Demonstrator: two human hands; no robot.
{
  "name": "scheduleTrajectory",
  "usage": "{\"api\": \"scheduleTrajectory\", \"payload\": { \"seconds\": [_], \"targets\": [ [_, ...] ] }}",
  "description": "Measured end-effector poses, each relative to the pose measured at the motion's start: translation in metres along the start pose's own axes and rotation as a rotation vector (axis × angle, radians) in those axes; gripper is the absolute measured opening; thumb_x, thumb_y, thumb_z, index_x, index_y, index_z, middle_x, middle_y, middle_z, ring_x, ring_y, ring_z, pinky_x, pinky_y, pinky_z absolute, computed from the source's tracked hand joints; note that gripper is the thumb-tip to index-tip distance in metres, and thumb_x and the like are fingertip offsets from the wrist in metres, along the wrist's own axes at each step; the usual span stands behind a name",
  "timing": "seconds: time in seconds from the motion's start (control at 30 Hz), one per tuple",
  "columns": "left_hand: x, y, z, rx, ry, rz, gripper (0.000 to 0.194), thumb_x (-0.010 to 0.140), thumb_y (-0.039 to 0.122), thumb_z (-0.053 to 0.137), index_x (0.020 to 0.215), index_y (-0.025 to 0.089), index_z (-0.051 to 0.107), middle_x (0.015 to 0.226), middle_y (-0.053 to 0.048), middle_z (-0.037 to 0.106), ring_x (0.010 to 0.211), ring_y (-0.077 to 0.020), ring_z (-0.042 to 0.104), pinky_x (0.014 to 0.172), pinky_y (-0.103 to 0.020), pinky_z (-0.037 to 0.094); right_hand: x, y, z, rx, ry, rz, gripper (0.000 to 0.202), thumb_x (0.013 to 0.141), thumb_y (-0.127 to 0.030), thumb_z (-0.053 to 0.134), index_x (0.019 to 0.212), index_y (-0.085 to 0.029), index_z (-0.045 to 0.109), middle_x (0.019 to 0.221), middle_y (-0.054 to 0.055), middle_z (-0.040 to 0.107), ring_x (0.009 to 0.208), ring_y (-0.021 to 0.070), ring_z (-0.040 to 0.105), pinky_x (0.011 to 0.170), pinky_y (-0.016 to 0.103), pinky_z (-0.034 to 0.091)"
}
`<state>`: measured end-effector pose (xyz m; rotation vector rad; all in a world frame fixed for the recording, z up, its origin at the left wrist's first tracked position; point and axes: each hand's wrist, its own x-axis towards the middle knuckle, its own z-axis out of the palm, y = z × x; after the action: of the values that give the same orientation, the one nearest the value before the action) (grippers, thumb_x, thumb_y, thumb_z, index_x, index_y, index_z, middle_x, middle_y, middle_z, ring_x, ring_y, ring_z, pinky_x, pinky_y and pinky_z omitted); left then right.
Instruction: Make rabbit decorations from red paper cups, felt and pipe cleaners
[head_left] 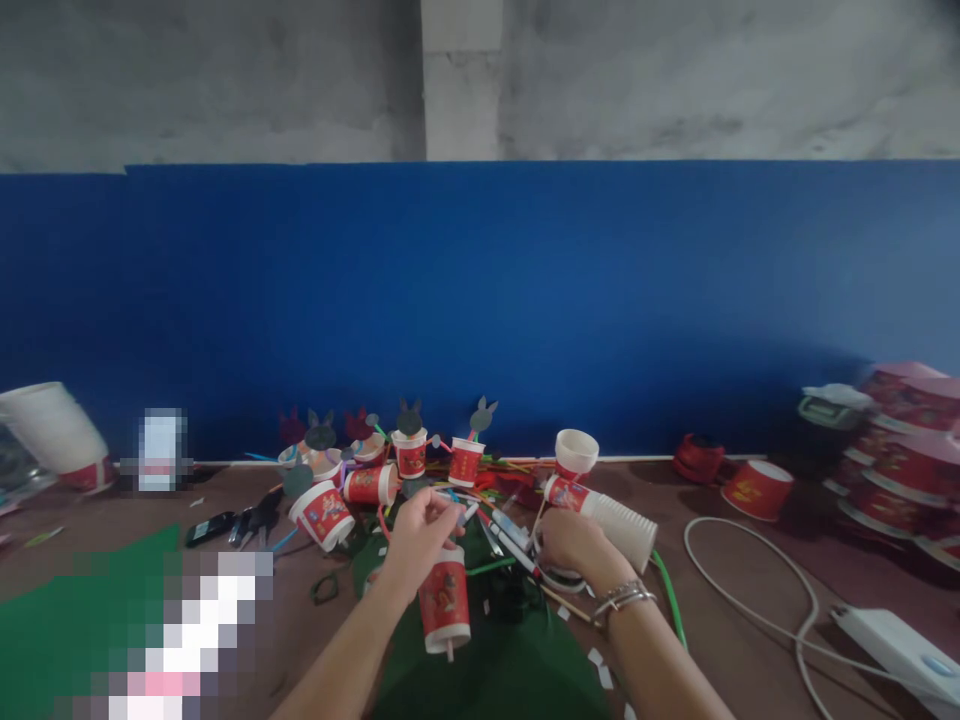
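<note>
My left hand [422,535] is closed, thumb and fingertips pinched together above a red paper cup [445,600]. Whatever sits in the pinch is too small to make out. That cup is turned with its white rim downward, and a thin stick pokes out below. My right hand [574,540], a bracelet at its wrist, is curled over a white ring-like thing [568,582]. Its fingertips are mostly hidden, so I cannot see what they grip. Between both hands lie marker pens [514,545] and scissors [491,540].
Finished-looking cup figures with animal heads [410,450] stand along the blue wall panel [480,300]. A stack of paper cups [619,525] lies beside my right hand. A cable [806,610] loops toward a white power strip [900,650]. Green sheets [97,590] cover parts of the brown table.
</note>
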<state>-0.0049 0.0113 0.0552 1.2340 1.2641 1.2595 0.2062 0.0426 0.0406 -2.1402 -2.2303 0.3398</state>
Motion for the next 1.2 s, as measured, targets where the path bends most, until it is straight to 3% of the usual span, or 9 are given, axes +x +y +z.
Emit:
{"api": "scheduleTrajectory", "payload": {
  "seconds": [0.1, 0.23, 0.37, 0.47, 0.63, 0.77, 0.87, 1.13, 1.2],
  "targets": [
    [-0.001, 0.000, 0.001, 0.005, 0.001, 0.027, 0.020, 0.067, 0.029, 0.065, 0.063, 0.018, 0.049, 0.073, -0.004, 0.070, 0.057, -0.0147, 0.064, 0.045, -0.020, 0.047, -0.003, 0.004, 0.000, -0.022, -0.066, -0.036, 0.018, 0.067, -0.008, 0.057, 0.081, -0.010, 0.070, 0.092, 0.020, 0.070, 0.088, 0.0348, 0.066, 0.066, 0.036, 0.045],
    [-0.005, -0.001, 0.004, -0.030, -0.076, -0.007, 0.022, 0.067, 0.026, 0.062, 0.060, 0.020, 0.042, 0.078, -0.005, 0.071, 0.058, -0.0165, 0.066, 0.049, -0.023, 0.048, -0.007, -0.001, -0.010, -0.002, -0.037, -0.083, 0.023, 0.076, -0.011, 0.048, 0.087, -0.011, 0.067, 0.098, 0.020, 0.068, 0.092, 0.0322, 0.064, 0.069, 0.035, 0.044],
    [-0.010, -0.004, 0.008, 0.112, -0.138, 0.173, 0.015, 0.070, 0.023, 0.059, 0.061, 0.019, 0.048, 0.085, -0.004, 0.068, 0.058, -0.0120, 0.060, 0.056, -0.022, 0.046, -0.013, -0.019, -0.022, 0.099, 0.056, -0.188, 0.024, 0.086, -0.022, 0.040, 0.092, -0.015, 0.062, 0.097, 0.013, 0.068, 0.092, 0.0255, 0.063, 0.072, 0.031, 0.041],
    [-0.015, -0.003, 0.009, 0.228, -0.211, 0.263, 0.007, 0.072, 0.022, 0.056, 0.075, 0.019, 0.061, 0.075, 0.000, 0.064, 0.059, -0.0118, 0.054, 0.057, -0.021, 0.043, -0.021, -0.037, -0.024, 0.351, 0.131, -0.349, 0.021, 0.088, -0.024, 0.040, 0.096, -0.017, 0.058, 0.094, 0.010, 0.067, 0.089, 0.0220, 0.062, 0.072, 0.028, 0.041],
    [-0.021, 0.003, 0.010, 0.291, -0.237, 0.329, 0.036, 0.072, 0.021, 0.055, 0.108, 0.018, 0.062, 0.068, 0.001, 0.060, 0.064, -0.0159, 0.054, 0.060, -0.023, 0.043, -0.029, -0.051, -0.020, 0.495, 0.150, -0.430, 0.023, 0.089, -0.017, 0.037, 0.105, -0.016, 0.052, 0.102, 0.010, 0.064, 0.096, 0.0190, 0.060, 0.079, 0.026, 0.040],
    [-0.022, 0.005, 0.010, 0.316, -0.218, 0.377, 0.015, 0.071, 0.019, 0.056, 0.083, 0.020, 0.066, 0.090, -0.006, 0.067, 0.074, -0.0198, 0.060, 0.066, -0.026, 0.047, -0.027, -0.050, -0.019, 0.514, 0.147, -0.421, 0.021, 0.087, -0.015, 0.037, 0.101, -0.017, 0.051, 0.097, 0.009, 0.065, 0.090, 0.0189, 0.061, 0.075, 0.027, 0.039],
    [-0.020, 0.004, 0.010, 0.276, -0.181, 0.374, 0.007, 0.071, 0.018, 0.057, 0.066, 0.020, 0.059, 0.111, -0.008, 0.063, 0.089, -0.0234, 0.060, 0.071, -0.027, 0.048, -0.027, -0.050, -0.019, 0.500, 0.139, -0.420, 0.019, 0.087, -0.015, 0.037, 0.099, -0.017, 0.051, 0.094, 0.008, 0.065, 0.086, 0.0189, 0.061, 0.071, 0.026, 0.039],
    [-0.008, 0.000, 0.007, 0.136, -0.148, 0.370, 0.015, 0.072, 0.014, 0.055, 0.061, 0.020, 0.047, 0.095, -0.007, 0.062, 0.092, -0.0209, 0.059, 0.079, -0.028, 0.047, -0.034, -0.054, -0.022, 0.459, 0.108, -0.473, 0.022, 0.087, -0.017, 0.038, 0.103, -0.017, 0.053, 0.095, 0.008, 0.065, 0.086, 0.0186, 0.059, 0.072, 0.027, 0.038],
    [-0.007, -0.001, 0.007, 0.141, -0.150, 0.369, 0.016, 0.072, 0.015, 0.055, 0.061, 0.020, 0.045, 0.087, -0.006, 0.062, 0.085, -0.0190, 0.059, 0.076, -0.027, 0.047, -0.036, -0.056, -0.023, 0.469, 0.101, -0.485, 0.023, 0.087, -0.016, 0.037, 0.103, -0.016, 0.054, 0.095, 0.009, 0.064, 0.085, 0.0188, 0.059, 0.071, 0.026, 0.038]
  ]
}}
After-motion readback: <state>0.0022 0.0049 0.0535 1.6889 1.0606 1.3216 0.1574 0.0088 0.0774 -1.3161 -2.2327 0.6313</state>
